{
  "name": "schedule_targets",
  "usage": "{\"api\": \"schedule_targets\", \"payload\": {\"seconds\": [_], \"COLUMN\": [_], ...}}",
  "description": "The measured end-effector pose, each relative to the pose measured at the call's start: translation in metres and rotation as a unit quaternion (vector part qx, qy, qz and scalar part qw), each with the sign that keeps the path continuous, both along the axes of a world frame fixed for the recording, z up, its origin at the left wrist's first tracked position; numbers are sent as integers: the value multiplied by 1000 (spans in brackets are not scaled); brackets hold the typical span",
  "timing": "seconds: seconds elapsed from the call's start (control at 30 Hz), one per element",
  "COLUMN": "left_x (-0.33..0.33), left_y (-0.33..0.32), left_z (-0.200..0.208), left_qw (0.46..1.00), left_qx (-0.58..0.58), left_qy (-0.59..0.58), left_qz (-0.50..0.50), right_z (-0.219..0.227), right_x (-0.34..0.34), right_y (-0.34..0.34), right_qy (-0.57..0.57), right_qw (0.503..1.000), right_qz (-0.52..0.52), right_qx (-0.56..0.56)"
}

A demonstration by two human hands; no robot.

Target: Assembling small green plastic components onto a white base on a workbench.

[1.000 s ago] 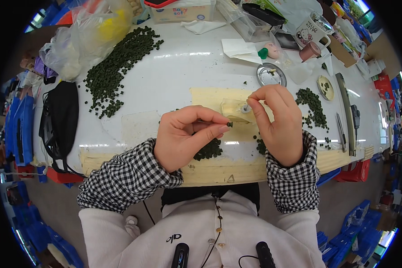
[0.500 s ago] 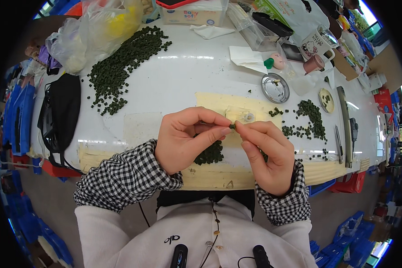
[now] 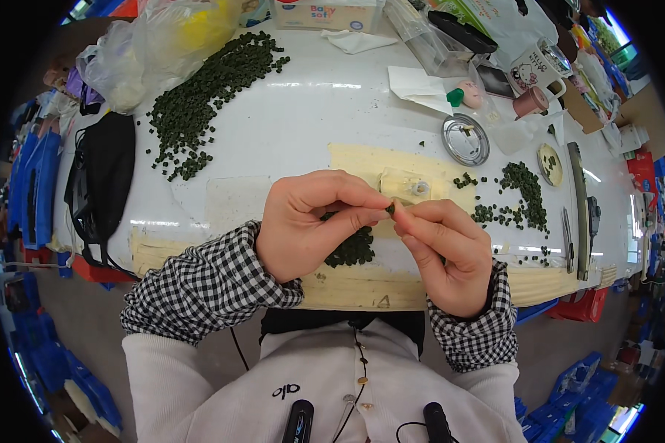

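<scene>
Above the table's near edge, my left hand pinches a small dark green part between thumb and forefinger. My right hand meets it from the other side, curled fingertips pressed to the same part. The fingers cover most of it, so its exact shape is hidden. Partly behind my left hand lies a pile of similar dark green pieces. Just beyond the fingertips, a small clear and whitish fixture sits on yellowish tape.
A large heap of dark green pieces spreads at the far left, a smaller one at the right. Beyond that are a round metal lid, a cream dish, tweezers and a mug. A black bag lies left.
The view has shifted slightly, so the table things sit a little differently in it. Both hands keep hold of the small part, which appears slightly turned between the fingertips.
</scene>
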State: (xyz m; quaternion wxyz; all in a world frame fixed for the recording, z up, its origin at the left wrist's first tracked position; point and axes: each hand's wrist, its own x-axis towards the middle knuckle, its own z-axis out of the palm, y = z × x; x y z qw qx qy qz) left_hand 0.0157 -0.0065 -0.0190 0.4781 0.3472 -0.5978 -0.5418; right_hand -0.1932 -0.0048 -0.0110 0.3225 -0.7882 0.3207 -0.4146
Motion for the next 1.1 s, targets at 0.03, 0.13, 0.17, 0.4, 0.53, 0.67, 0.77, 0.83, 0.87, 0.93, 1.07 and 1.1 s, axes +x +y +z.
{"api": "schedule_targets", "payload": {"seconds": [0.03, 0.13, 0.17, 0.4, 0.53, 0.67, 0.77, 0.83, 0.87, 0.93, 1.07, 1.1], "left_x": [0, 0, 0, -2, -2, -1, 1, 1, 1, 1, 1, 1], "left_y": [0, 0, -1, 0, 0, -1, -1, -1, -1, -1, -1, -1], "left_z": [0, 1, 1, 4, 4, 1, 2, 2, 1, 2, 1, 1], "left_qw": [1000, 1000, 1000, 999, 999, 998, 999, 999, 999, 1000, 1000, 1000], "left_qx": [4, 11, 13, 21, 32, 33, 31, 25, 21, 15, 7, 7], "left_qy": [-1, 2, 3, 30, 44, 50, 29, 27, 26, 20, 16, 17], "left_qz": [-2, -8, -11, -6, -1, -14, -21, -20, -20, -19, -17, -15], "right_z": [-1, -1, -1, -1, 0, -2, -1, -1, -1, -1, -2, -2], "right_x": [0, -2, -2, -1, -1, -1, -1, -1, -1, 0, 0, 0], "right_y": [0, 0, 0, 2, 2, 3, 3, 3, 3, 3, 3, 3], "right_qy": [1, 11, 6, -13, -12, -13, -12, -12, -13, -14, -15, -16], "right_qw": [1000, 1000, 1000, 1000, 1000, 1000, 1000, 1000, 1000, 1000, 1000, 1000], "right_qz": [1, -1, -4, -4, -5, -11, -12, -13, -13, -13, -16, -16], "right_qx": [-9, -24, -19, -7, -3, -6, -7, -9, -10, -12, -10, -10]}}
